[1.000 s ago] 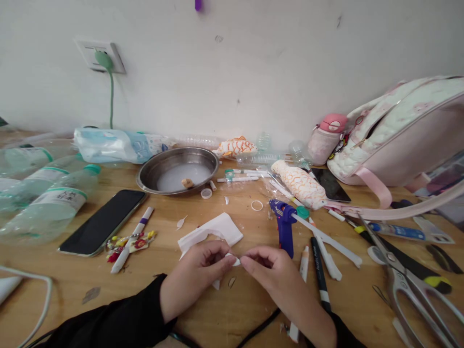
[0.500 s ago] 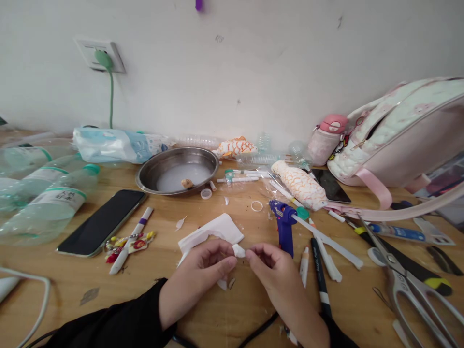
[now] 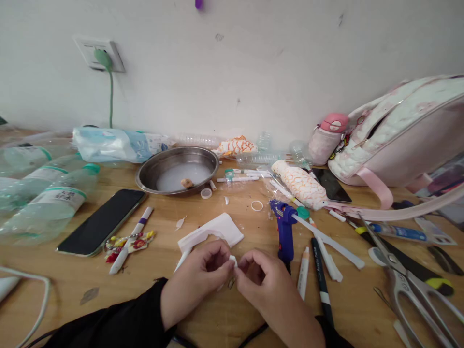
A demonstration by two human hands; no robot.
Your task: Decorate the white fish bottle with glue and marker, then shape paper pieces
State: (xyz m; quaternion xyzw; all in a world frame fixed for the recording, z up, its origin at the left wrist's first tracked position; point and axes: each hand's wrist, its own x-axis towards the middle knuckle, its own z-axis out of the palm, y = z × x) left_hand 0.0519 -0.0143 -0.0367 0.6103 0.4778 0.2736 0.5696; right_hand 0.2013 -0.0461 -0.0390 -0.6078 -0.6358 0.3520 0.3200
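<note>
Between the fingertips of both hands is a small piece of white paper (image 3: 233, 261), mostly covered by the fingers. My left hand (image 3: 201, 270) pinches it from the left. My right hand (image 3: 266, 280) closes on it from the other side, thumb and forefinger at its edge. Just behind the left hand lies a folded white tissue (image 3: 221, 230) on the wooden table (image 3: 145, 309). A blue glue gun (image 3: 285, 229) with a long glue stick stands right of the hands, beside an orange-tipped white marker (image 3: 303, 273) and a black marker (image 3: 321, 280).
A steel basin (image 3: 145, 182) of cloudy liquid sits at the back. Plastic bottles (image 3: 61, 200) and a phone (image 3: 101, 222) lie left. On the right are large scissors (image 3: 395, 266), a painted fish shape (image 3: 299, 183) and a backpack (image 3: 406, 140).
My right hand has moved left, so the fingertips of both hands now meet. The white piece is turned and more covered than before.
</note>
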